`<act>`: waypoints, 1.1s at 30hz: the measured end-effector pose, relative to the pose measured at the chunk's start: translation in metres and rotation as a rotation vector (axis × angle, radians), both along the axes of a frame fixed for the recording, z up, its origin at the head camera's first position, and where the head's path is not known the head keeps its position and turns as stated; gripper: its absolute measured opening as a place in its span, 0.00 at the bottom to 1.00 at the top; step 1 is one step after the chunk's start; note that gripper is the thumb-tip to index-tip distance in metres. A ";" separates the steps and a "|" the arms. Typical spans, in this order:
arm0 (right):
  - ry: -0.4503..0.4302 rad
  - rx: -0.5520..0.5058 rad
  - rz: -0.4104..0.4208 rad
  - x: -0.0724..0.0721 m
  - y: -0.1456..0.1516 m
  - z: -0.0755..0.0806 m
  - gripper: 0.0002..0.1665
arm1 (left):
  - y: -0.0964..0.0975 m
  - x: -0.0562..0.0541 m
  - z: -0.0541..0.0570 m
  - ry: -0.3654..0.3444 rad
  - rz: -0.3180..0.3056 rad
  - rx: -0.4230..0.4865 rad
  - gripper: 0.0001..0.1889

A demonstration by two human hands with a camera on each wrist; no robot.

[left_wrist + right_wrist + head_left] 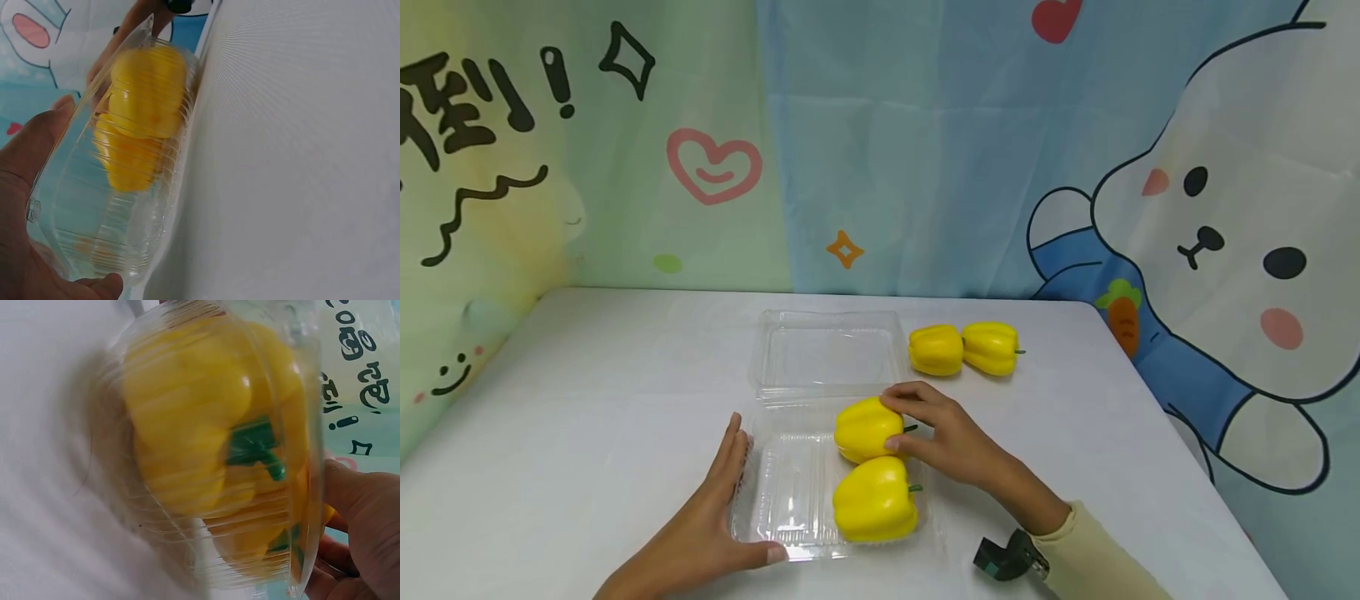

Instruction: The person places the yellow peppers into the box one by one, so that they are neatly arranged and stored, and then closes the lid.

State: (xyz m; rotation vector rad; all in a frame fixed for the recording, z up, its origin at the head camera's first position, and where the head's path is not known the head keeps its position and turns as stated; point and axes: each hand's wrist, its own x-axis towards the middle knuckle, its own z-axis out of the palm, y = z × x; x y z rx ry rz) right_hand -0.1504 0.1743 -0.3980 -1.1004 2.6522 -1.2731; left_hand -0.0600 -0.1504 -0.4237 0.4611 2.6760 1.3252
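Well in from the bench's back edge, a clear clamshell tray lies unfolded on the bench, lid laid toward that edge, presumably to keep the tray reachable from above. Left hand: fingers straight along the tray's left wall, thumb spread at front-left corner. Reads as bracing; light plastic would likely skate otherwise. Right hand: fingers and thumb pinch the rear pepper around its stem end, inside the tray's right half; probably steadying it. Front pepper sits near the front-right corner, contact with the rear one unclear. Both stems point right, so bodies pack side by side. Inner loose pepper and outer loose pepper sit together right of the lid, near the back edge, handy for the right hand.
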 end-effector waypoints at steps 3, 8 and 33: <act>0.019 0.002 -0.001 0.000 0.000 -0.001 0.32 | 0.000 0.000 0.000 0.014 -0.004 -0.009 0.72; 0.040 0.026 0.004 -0.001 0.001 -0.002 0.33 | 0.001 0.001 0.001 0.014 -0.001 -0.015 0.72; -0.004 0.171 0.069 -0.005 0.007 0.004 0.34 | 0.002 0.001 0.001 0.022 -0.018 -0.010 0.72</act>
